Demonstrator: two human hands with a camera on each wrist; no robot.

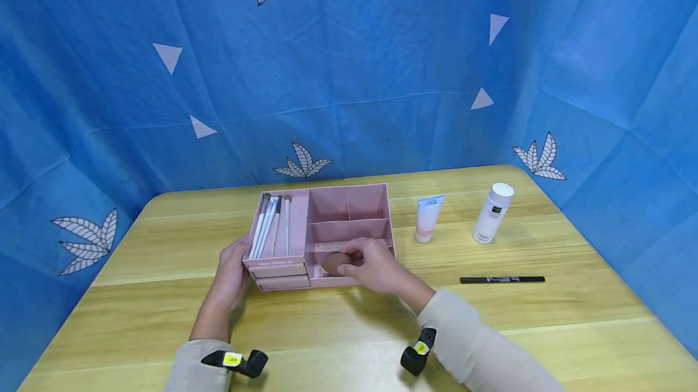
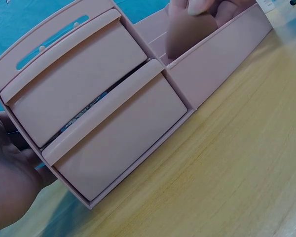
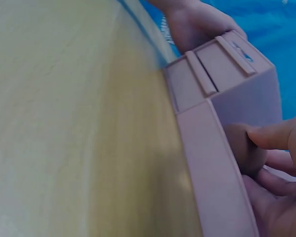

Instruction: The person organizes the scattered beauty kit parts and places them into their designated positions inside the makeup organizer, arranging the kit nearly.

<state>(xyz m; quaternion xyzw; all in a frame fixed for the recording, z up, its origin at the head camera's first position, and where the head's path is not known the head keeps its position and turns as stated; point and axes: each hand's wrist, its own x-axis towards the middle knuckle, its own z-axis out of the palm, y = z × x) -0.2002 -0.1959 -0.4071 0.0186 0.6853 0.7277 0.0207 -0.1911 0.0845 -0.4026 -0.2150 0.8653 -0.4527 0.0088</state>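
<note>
A pink cosmetics organizer (image 1: 328,231) stands on the table, with two closed drawers (image 2: 113,133) at its front left. My left hand (image 1: 232,272) rests against the organizer's left side, its fingers along the wall and partly hidden behind it in the left wrist view. Pinched between the thumb and fingers of my right hand (image 1: 376,266) is a brown makeup sponge (image 1: 335,263). The sponge is low inside the front right compartment, behind the front wall (image 3: 212,163). Several makeup brushes (image 1: 272,225) lie in the organizer's left top tray.
To the organizer's right stand a white and pink squeeze tube (image 1: 429,217) and a white bottle (image 1: 492,213). A black pencil-like stick (image 1: 501,280) lies in front of them on the wooden table (image 1: 572,313). A blue patterned cloth (image 1: 349,65) hangs behind the table.
</note>
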